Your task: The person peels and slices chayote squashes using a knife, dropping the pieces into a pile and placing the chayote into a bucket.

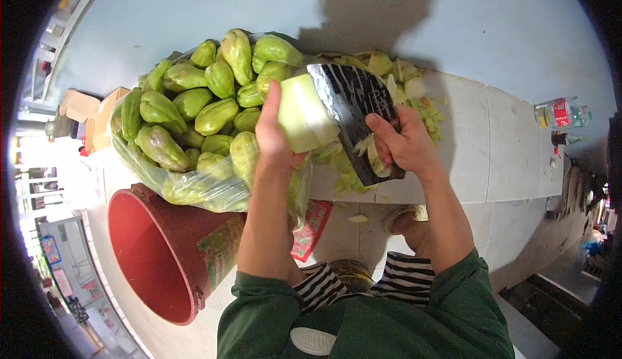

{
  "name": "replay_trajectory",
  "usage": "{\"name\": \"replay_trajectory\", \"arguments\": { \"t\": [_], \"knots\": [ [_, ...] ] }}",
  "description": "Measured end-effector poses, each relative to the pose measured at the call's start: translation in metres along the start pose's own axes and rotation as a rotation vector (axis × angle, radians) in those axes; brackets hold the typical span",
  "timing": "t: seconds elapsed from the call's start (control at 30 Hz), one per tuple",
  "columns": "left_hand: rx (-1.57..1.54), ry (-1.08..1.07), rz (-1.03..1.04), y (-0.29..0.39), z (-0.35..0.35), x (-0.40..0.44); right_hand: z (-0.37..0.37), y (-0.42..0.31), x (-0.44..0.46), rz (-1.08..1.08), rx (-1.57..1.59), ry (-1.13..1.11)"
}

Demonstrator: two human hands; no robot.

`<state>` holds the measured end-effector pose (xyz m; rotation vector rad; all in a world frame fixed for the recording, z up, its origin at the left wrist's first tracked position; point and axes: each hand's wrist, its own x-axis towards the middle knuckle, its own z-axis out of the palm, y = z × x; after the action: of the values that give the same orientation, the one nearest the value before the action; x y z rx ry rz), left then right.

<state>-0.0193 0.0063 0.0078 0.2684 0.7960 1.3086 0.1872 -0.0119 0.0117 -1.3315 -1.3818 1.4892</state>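
Near ledge edge (466, 197), left fingers (272, 103) gripping pale chayote (303, 116), right fingers (383, 129) clasping dark blade (353, 103)

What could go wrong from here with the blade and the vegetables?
The dark blade in the right hand might skid off the pale vegetable and catch the left hand, which holds it close by. The green vegetables heaped in the clear plastic bag could roll out if the bag is knocked.
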Motion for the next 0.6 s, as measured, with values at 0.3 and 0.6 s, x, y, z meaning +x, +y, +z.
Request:
{"name": "replay_trajectory", "arguments": {
  "t": [0.3,0.6],
  "knots": [
    [0.015,-0.066,0.030,-0.016,0.005,-0.004,0.003,-0.001,0.000,-0.029,0.159,0.010],
    [0.107,-0.056,0.028,-0.018,0.004,-0.004,0.004,-0.004,0.000,0.011,0.141,-0.016]
  ]
}}
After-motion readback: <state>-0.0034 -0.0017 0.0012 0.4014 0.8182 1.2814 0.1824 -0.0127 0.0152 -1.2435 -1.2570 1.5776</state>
